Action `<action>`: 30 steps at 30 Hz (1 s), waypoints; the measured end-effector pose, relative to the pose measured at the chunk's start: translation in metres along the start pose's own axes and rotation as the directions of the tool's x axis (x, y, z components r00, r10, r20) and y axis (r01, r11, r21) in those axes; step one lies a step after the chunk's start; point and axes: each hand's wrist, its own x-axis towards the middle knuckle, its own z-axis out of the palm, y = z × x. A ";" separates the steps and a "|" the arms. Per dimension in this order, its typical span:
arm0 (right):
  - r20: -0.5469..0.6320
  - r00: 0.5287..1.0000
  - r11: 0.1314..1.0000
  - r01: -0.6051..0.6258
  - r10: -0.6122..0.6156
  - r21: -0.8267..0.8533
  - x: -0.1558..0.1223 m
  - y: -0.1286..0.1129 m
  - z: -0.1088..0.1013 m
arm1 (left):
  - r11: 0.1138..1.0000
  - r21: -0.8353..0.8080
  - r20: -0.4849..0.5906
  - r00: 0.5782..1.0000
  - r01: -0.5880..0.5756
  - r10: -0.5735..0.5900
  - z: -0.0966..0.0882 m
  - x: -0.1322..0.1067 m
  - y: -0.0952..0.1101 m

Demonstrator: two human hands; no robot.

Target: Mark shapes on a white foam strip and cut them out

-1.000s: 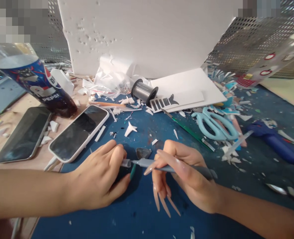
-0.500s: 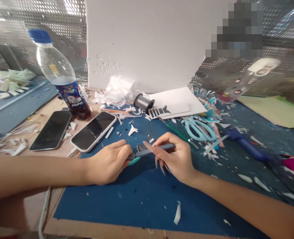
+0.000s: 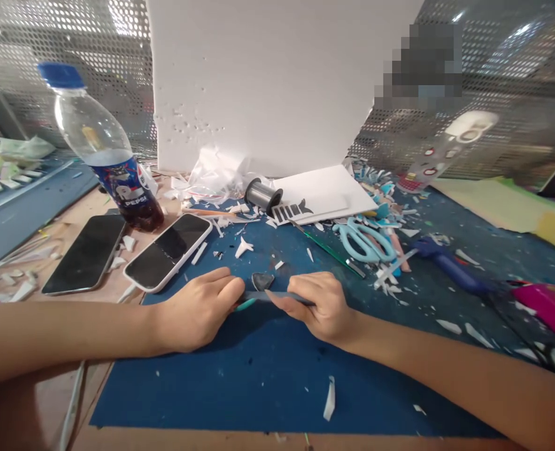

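Observation:
My left hand (image 3: pixel 202 310) is closed round one end of a slim grey tool with a teal part (image 3: pixel 256 296). On the other end my right hand (image 3: pixel 322 307) has its fingers curled, the thumb lying along the tool. The tool is held level, low above the blue mat (image 3: pixel 202 394). Both its ends are hidden in my fists, so I cannot make out its exact kind. Just behind it is a small dark, rounded-triangular piece (image 3: pixel 261 282). A white three-pointed scrap (image 3: pixel 243 247) lies farther back.
Two phones (image 3: pixel 168 252) and a Pepsi bottle (image 3: pixel 118 181) stand left. Behind are a wire spool (image 3: pixel 262 195) and white board pieces (image 3: pixel 327 191). To the right lie light-blue scissors (image 3: pixel 364 241), a green brush-like stick (image 3: pixel 331 252), a blue glue gun (image 3: pixel 451 266) and scattered scraps.
My right hand has turned and its once-spread fingers have curled round the grey tool. The dark piece shows more clearly behind it. The whole view has shifted slightly.

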 end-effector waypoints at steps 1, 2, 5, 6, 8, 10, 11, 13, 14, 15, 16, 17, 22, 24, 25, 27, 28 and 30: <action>0.006 1.000 1.000 0.004 -0.004 -0.020 0.001 0.001 -0.001 | 1.000 0.002 -0.020 1.000 0.002 -0.002 -0.001 0.001 0.001; 0.009 1.000 0.999 0.001 -0.001 -0.041 0.003 0.003 -0.003 | 1.000 0.006 -0.051 0.999 0.013 -0.012 -0.001 0.002 0.001; -0.011 0.998 0.991 -0.059 0.058 -0.122 0.009 0.018 -0.010 | 0.996 0.038 -0.222 0.972 0.085 -0.075 0.000 0.006 0.002; -0.022 0.996 0.984 -0.093 0.090 -0.155 0.011 0.025 -0.012 | 0.992 0.053 -0.293 0.952 0.112 -0.092 0.001 0.008 0.003; -0.025 0.987 0.961 -0.158 0.156 -0.229 0.013 0.040 -0.016 | 0.986 0.085 -0.414 0.905 0.141 -0.093 0.003 0.011 0.004; 0.002 0.976 0.928 -0.207 0.218 -0.309 0.015 0.054 -0.018 | 0.985 0.122 -0.472 0.880 0.126 -0.054 0.004 0.012 0.007; 0.023 0.969 0.911 -0.224 0.247 -0.347 0.016 0.060 -0.019 | 0.984 0.141 -0.476 0.879 0.111 -0.031 0.004 0.012 0.008; 0.067 0.952 0.877 -0.245 0.297 -0.413 0.018 0.070 -0.022 | 0.980 0.177 -0.449 0.894 0.087 0.002 0.003 0.013 0.012; 0.088 0.944 0.861 -0.250 0.319 -0.443 0.021 0.075 -0.025 | 0.978 0.193 -0.425 0.905 0.078 0.012 0.002 0.013 0.013; 0.104 0.935 0.845 -0.254 0.339 -0.470 0.023 0.080 -0.029 | 0.976 0.207 -0.399 0.917 0.068 0.020 0.001 0.012 0.015; 0.116 0.927 0.829 -0.258 0.357 -0.496 0.026 0.086 -0.035 | 0.974 0.218 -0.372 0.928 0.058 0.028 0.000 0.012 0.016; 0.124 0.919 0.812 -0.260 0.374 -0.522 0.029 0.093 -0.042 | 0.973 0.225 -0.347 0.937 0.043 0.039 0.000 0.012 0.017; 0.215 0.856 0.765 -0.274 0.470 -0.582 0.032 0.135 -0.083 | 0.979 0.196 -0.257 0.960 -0.059 0.109 0.000 0.018 0.018; 0.261 0.825 0.763 -0.278 0.501 -0.583 0.028 0.149 -0.093 | 0.981 0.184 -0.251 0.962 -0.063 0.109 0.001 0.023 0.019; 0.275 0.817 0.764 -0.278 0.507 -0.583 0.026 0.153 -0.095 | 0.982 0.181 -0.255 0.962 -0.055 0.101 0.002 0.027 0.020; 0.290 0.811 0.766 -0.272 0.509 -0.582 0.023 0.159 -0.097 | 0.983 0.180 -0.264 0.961 -0.037 0.084 0.005 0.032 0.020; 0.289 0.813 0.767 -0.268 0.505 -0.583 0.022 0.161 -0.098 | 0.983 0.178 -0.270 0.960 -0.031 0.080 0.007 0.035 0.020; 0.273 0.826 0.761 -0.259 0.494 -0.594 0.022 0.161 -0.098 | 0.985 0.171 -0.281 0.957 -0.022 0.071 0.011 0.037 0.018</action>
